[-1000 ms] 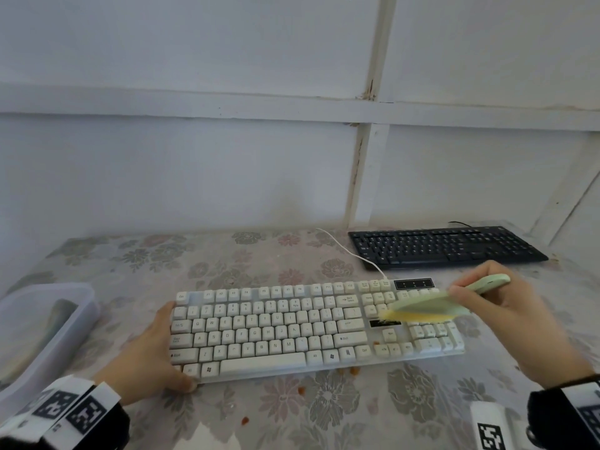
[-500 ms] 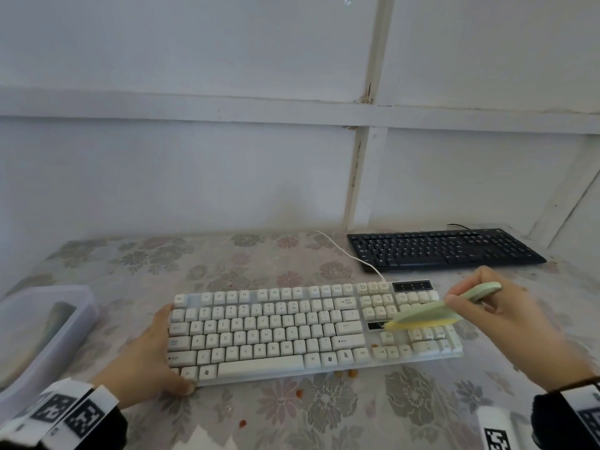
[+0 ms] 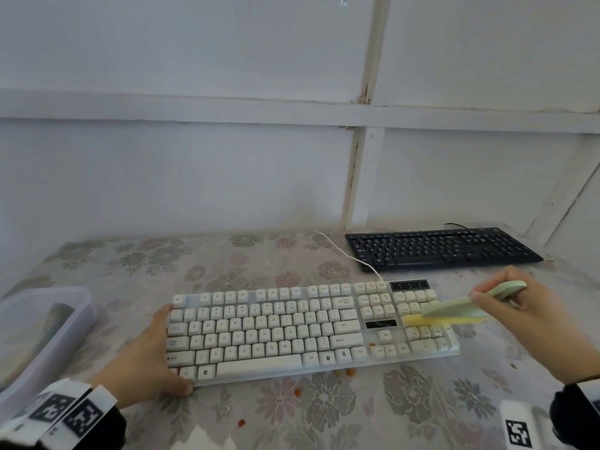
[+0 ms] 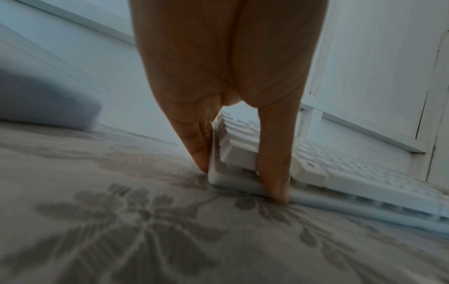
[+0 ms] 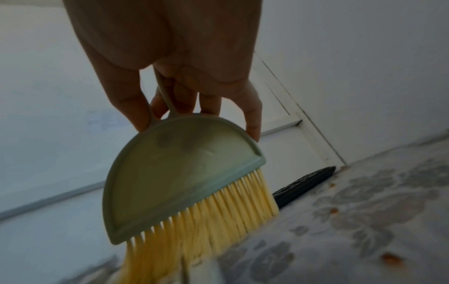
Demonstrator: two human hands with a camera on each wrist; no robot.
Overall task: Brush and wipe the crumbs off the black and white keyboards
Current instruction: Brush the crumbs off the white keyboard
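Observation:
The white keyboard (image 3: 276,332) lies across the middle of the flowered table. My left hand (image 3: 152,352) steadies its near left corner (image 4: 233,169), straight fingers (image 4: 199,149) against the left edge and the thumb on the front edge. My right hand (image 3: 487,298) grips the handle of a pale green brush (image 3: 454,308) with yellow bristles (image 5: 206,230) that rest on the number pad. An orange crumb (image 3: 372,345) sits by the arrow keys. Other crumbs (image 3: 345,372) lie on the cloth before the front edge. The black keyboard (image 3: 438,248) lies at the back right, seen behind the brush (image 5: 182,182) as a dark edge (image 5: 303,186).
A translucent plastic box (image 3: 42,336) stands at the table's left edge, close to my left wrist. The white keyboard's cable (image 3: 347,251) runs back toward the wall. Loose crumbs (image 5: 391,257) dot the cloth on the right. A white panelled wall closes the back.
The brush has shifted a little to the right over the number pad. More crumbs now lie in front of the keyboard. My left hand has stayed on the corner.

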